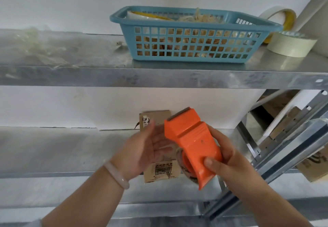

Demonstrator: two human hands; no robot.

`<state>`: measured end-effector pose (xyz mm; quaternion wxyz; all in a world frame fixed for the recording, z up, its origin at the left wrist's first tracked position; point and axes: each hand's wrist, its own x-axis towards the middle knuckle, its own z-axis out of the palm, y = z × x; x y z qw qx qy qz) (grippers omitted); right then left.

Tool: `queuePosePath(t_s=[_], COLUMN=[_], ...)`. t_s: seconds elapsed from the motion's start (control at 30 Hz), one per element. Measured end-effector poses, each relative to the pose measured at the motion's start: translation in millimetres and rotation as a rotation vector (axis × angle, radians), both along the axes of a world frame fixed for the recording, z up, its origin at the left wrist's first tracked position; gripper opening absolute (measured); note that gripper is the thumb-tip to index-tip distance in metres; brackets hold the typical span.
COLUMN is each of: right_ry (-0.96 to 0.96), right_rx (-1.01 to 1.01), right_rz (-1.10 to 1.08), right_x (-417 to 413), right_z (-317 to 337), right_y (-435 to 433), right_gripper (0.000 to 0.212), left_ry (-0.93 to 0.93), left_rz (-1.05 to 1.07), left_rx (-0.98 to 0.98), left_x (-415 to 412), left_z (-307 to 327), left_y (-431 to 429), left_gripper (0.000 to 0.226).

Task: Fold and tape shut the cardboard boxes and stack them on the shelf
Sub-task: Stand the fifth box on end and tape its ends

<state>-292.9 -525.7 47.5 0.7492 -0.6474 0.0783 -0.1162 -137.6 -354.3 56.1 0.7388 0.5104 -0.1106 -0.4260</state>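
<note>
My right hand (229, 157) grips an orange tape dispenser (193, 141), with its blade end pointing up and left and a roll of clear tape under it. My left hand (143, 148), with a pale bangle on the wrist, is held up with relaxed fingers against a small flat cardboard box (160, 171). The box shows a printed barcode label and stands in front of the middle metal shelf (53, 152). Whether the left fingers pinch the tape end or the box I cannot tell.
On the upper metal shelf (159, 75) stands a blue plastic basket (191, 36) with string and a tape roll inside. Two tape rolls (291, 43) lie to its right, crumpled clear plastic (40, 47) at left. More cardboard (316, 164) leans behind the shelf frame at right.
</note>
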Motion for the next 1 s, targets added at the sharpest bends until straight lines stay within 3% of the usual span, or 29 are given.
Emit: queuePosePath(t_s=[0.13,0.23,0.33,0.43,0.5,0.7,0.87,1.0], right_ry=[0.024,-0.011,-0.03,-0.015,-0.026,-0.058,-0.082,-0.121], right_rx=[-0.373,-0.547,-0.748,-0.763,-0.769,-0.765,-0.799,-0.849], right_rz=[-0.016,-0.018,0.002,0.028,0.033,0.037,0.054,0.016], right_x=[-9.5,-13.6,-16.3,-17.1,-16.7,-14.1,-12.1,-10.9], right_z=[5.5,2.5,-5.2,-9.5,-8.4,-10.5,-14.7,-23.2], right_y=[1.5,3.0,-0.8,-4.1,-3.7,-7.6,-11.5,-15.5], right_gripper=[0.07,0.075,0.081,0.083,0.073,0.067,0.068,0.069], left_ry=[0.024,-0.035,-0.127,-0.217,-0.219,-0.25,-0.333,-0.518], left_rz=[-0.123,-0.098,-0.106,-0.086,-0.047,-0.112,0.035,0.088], left_rx=[0.007,0.103,0.157,0.198,0.21,0.209,0.32,0.283], left_x=[7.5,7.7,10.0,12.3,13.8,16.6,13.1,10.4], left_z=[21.6,21.8,18.3,13.3,10.4,12.8,13.4,17.2], left_y=[1.5,0.1,1.0,0.8,0.3,-0.3,-8.9,-13.5], left_gripper=[0.06,0.054,0.032,0.023,0.02,0.05,0.015,0.019])
